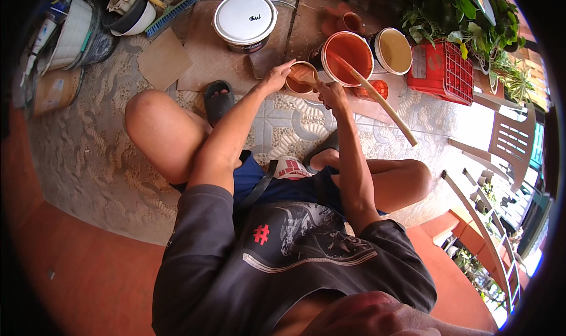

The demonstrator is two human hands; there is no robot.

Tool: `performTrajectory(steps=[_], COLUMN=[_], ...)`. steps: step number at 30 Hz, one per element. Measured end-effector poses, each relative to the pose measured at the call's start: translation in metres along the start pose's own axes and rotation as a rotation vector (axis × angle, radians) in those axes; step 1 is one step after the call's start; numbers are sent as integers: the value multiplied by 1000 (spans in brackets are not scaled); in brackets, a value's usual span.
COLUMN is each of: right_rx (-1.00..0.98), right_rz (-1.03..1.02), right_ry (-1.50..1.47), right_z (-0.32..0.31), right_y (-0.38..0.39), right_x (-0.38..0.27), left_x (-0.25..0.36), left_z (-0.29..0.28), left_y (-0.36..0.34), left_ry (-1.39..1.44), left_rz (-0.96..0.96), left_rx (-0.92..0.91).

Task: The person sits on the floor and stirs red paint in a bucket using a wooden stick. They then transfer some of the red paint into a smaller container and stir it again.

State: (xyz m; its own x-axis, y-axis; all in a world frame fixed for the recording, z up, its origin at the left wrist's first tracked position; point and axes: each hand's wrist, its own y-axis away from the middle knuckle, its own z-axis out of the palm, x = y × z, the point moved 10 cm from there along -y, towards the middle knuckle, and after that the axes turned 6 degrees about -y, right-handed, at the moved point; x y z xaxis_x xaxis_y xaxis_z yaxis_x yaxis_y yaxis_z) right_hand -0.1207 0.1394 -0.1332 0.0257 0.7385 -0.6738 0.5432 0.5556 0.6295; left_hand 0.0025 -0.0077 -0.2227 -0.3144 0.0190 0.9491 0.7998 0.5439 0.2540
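My left hand (276,76) grips the rim of a small can (295,89) holding orange-red paint. My right hand (333,94) is closed on the handle of a wooden paddle (308,75), whose broad end is inside that can. Right beside it is a large bucket of orange paint (351,56) with a long wooden stick (390,114) leaning out over its rim toward me. A bucket of pale yellow paint (392,50) stands to the right, and a small red container (378,89) sits in front of the orange bucket.
A lidded white bucket (244,18) stands behind on cardboard (194,53). Stacked containers (59,53) and a blue brush (168,17) lie left. A red crate (439,76), plants (466,12) and a plastic chair (510,141) are right. I sit cross-legged on patterned tiles (100,159).
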Motion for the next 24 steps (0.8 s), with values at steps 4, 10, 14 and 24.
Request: performTrajectory(steps=[4,10,14,24], right_rx=[-21,-116,-154,164], right_rz=[63,217,243,-93], right_ry=[-358,-807,-884,110], right_z=[6,32,39,-3], right_y=[-3,2,1,31], right_x=[18,36,44,4], left_x=[12,5,15,5], left_z=[8,6,2,11], left_y=[1,3,8,0], left_ry=[10,64,58,72], left_rz=[-72,-103,-102,-46], left_rx=[-38,-18,-25,-40])
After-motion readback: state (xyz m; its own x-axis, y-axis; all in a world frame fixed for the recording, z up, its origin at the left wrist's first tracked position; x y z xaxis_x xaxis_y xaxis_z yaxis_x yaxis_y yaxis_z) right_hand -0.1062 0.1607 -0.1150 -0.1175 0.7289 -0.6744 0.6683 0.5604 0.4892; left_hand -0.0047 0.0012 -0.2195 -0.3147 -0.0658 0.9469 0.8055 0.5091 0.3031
